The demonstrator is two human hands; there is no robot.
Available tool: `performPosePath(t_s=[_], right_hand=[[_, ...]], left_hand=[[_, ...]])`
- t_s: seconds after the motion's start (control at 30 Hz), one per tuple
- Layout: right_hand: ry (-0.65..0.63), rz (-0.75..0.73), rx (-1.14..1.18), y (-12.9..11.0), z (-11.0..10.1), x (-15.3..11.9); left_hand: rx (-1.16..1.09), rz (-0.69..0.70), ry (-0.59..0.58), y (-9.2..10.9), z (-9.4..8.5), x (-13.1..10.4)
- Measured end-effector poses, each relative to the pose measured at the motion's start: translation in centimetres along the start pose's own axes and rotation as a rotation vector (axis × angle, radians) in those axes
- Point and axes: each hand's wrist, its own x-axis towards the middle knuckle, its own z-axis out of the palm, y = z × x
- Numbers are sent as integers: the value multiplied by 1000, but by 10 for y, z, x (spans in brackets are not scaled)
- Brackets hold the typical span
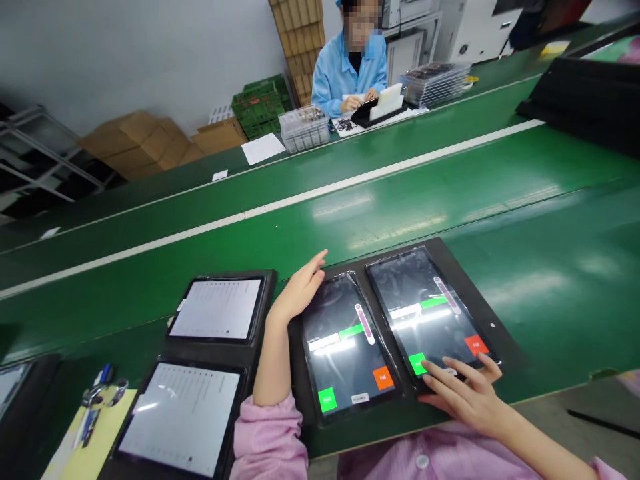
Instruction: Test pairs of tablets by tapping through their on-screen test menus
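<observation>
One long green counter (540, 280) fills most of the view and runs from 9 o'clock up to 2 o'clock. At 12 o'clock, on its far side, a person (327, 73) in light blue clothing sits with both hands at a dark device. Brown cartons (135, 143) are piled at 10 o'clock, and green crates (257, 107) at 11 o'clock.

Nearer, one black board (450, 267) carries two tablets side by side: the right dark tablet (417, 310) at 4 o'clock and the left dark tablet (345, 360) at 5 o'clock. On each screen there is a green button low on the left and a red or orange "Fail" button low on the right. At 8 o'clock, a second black board (205, 350) carries two light-screen tablets (215, 307).

The left hand (300, 287) is at 7 o'clock, close to the centre, open with its fingers extended, at the upper left corner of the left dark tablet; it grips nothing. The right hand (465, 393), at 4 o'clock, is open with fingers spread over the lower edge of the right dark tablet, one fingertip at the green button (417, 363). It grasps nothing; whether this fingertip presses cannot be told. Yellow paper (107, 433) lies at 8 o'clock, with pens upon it.
</observation>
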Motion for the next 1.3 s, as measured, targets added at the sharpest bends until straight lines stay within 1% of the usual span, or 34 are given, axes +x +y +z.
performPosePath(t_s=[0.03, 0.07, 0.1, 0.13, 0.2, 0.23, 0.27, 0.3, 0.37, 0.4, 0.5, 0.57, 0.6, 0.63, 0.67, 0.7, 0.73, 0.8, 0.83, 0.87, 0.9, 0.93, 0.97, 1.03, 1.13, 1.23, 1.3], right_hand=[[-13, 9, 12, -2, -1, 0], [-26, 16, 31, -5, -1, 2], [-31, 23, 53, -9, -1, 5], [-27, 28, 77, -15, -1, 9], [-26, 4, 107, -28, 3, 21], [-45, -30, 114, -35, 6, 29], [-76, -72, 118, -42, 10, 38], [-111, -114, 119, -50, 14, 47], [-176, -180, 119, -63, 24, 64], [-207, -203, 118, -69, 29, 71], [-320, -259, 92, -80, 39, 85], [-366, -293, 84, -76, 39, 90], [-375, -288, 91, -67, 37, 91], [-381, -249, 101, -54, 34, 93], [-385, -173, 109, -34, 30, 94], [-390, -57, 114, -8, 26, 95], [-402, 100, 104, 22, 22, 95], [-388, 399, 79, 91, 17, 92], [-377, 521, 73, 124, 18, 89], [-374, 623, 78, 154, 20, 85], [-352, 712, 97, 179, 24, 80], [-337, 768, 169, 197, 29, 75], [-316, 809, 229, 209, 34, 69], [-277, 848, 322, 218, 45, 60], [-261, 876, 350, 213, 53, 52], [-269, 893, 340, 209, 54, 51], [-268, 899, 336, 210, 53, 53]], left_hand=[[6, 3, 51, -5, -2, 0], [42, -38, 101, -9, -4, -1], [103, -122, 141, -12, -5, -1], [178, -235, 163, -15, -5, -1], [316, -463, 154, -17, -4, -2], [365, -543, 138, -17, -4, -3], [399, -589, 121, -16, -3, -3], [419, -601, 105, -15, -3, -3], [434, -564, 92, -11, 0, -4], [441, -522, 92, -8, 2, -4], [493, -306, 105, 4, 15, -2], [512, -132, 74, 14, 27, 0], [507, -59, 45, 19, 33, 1], [500, -5, 16, 23, 39, 1], [494, 30, -9, 27, 44, 2], [492, 50, -29, 29, 47, 2], [491, 57, -42, 31, 49, 1], [490, 59, -72, 34, 50, 0], [487, 65, -96, 34, 50, -1], [486, 73, -119, 34, 50, -1], [486, 81, -137, 35, 50, -2], [487, 86, -149, 35, 51, -2], [485, 86, -154, 35, 52, -2], [456, 69, -142, 36, 55, -1], [294, 28, -103, 36, 60, 2], [109, -6, -58, 35, 61, 4], [64, -21, -48, 34, 60, 4]])
